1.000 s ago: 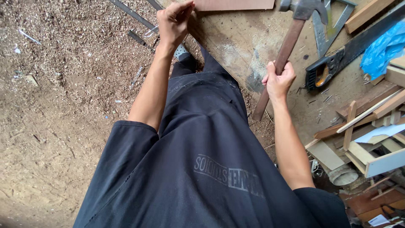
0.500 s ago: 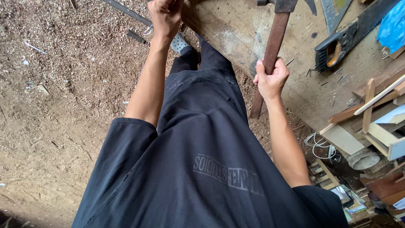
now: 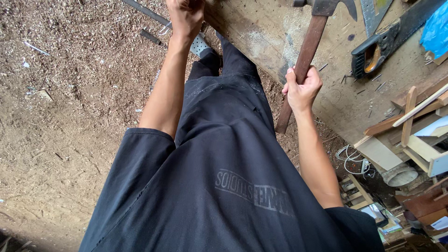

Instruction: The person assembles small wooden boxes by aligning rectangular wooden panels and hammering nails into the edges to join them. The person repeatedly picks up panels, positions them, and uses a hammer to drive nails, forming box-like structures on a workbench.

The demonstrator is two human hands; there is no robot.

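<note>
My right hand [image 3: 302, 88] grips the brown wooden handle of a claw hammer [image 3: 308, 46], whose dark metal head sits at the top edge above the wooden workbench [image 3: 336, 98]. My left hand [image 3: 185, 16] reaches far forward at the top of the view, fingers closed at the near edge of the bench; what it holds is hidden. My dark shirt and trousers fill the middle of the view.
A hand saw with a black handle [image 3: 373, 53] lies on the bench beside scattered nails. Wood offcuts [image 3: 410, 121] pile at the right, a white cable [image 3: 352, 161] hangs below. Sawdust covers the dirt floor [image 3: 70, 116]; a metal bar [image 3: 144, 11] lies there.
The view has tilted down and closer. My right hand has raised the hammer along the bench edge, and my left hand has stayed forward at the bench edge.
</note>
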